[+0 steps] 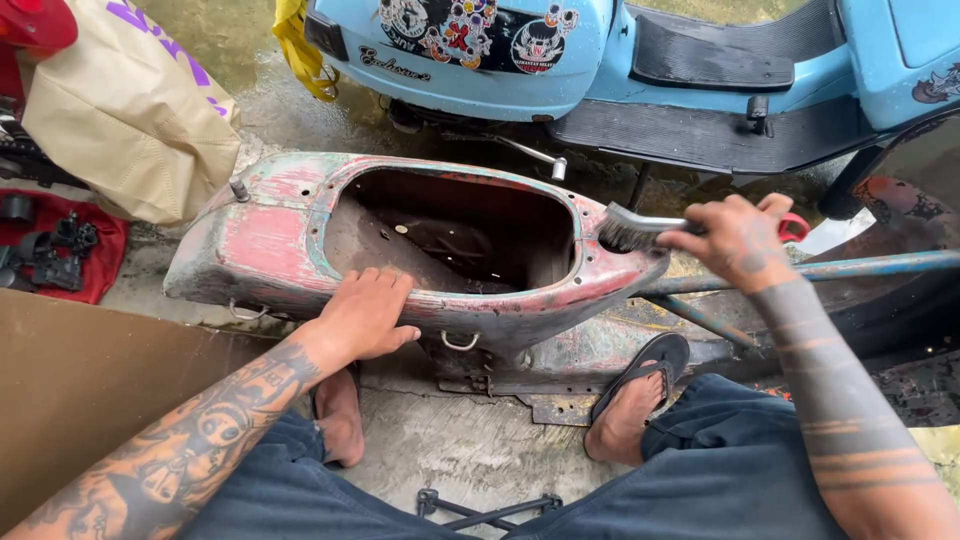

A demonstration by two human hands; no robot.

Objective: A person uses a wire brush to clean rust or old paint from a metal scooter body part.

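We see blue scooter point(700, 70) parked behind; before it, old scooter body point(270, 235), worn red paint, lying on wet concrete floor point(470, 450). Our left hand point(365, 315) flat, fingers spread, pressing shell's near rim. Our right hand point(735, 240) closed around wire brush point(640, 228), bristles touching shell's right end. Tan paper bag point(130, 110) at left.

**Colours All Around**

The old scooter shell point(300, 235) is faded red with bits of green and grey. The far scooter point(600, 60) is light blue with bright stickers. The brush point(690, 228) has a red handle and dark bristles. The shorts point(720, 470) are dark blue. The bag point(130, 110) on the left is tan with purple marks. The cloth point(95, 265) under it is red.
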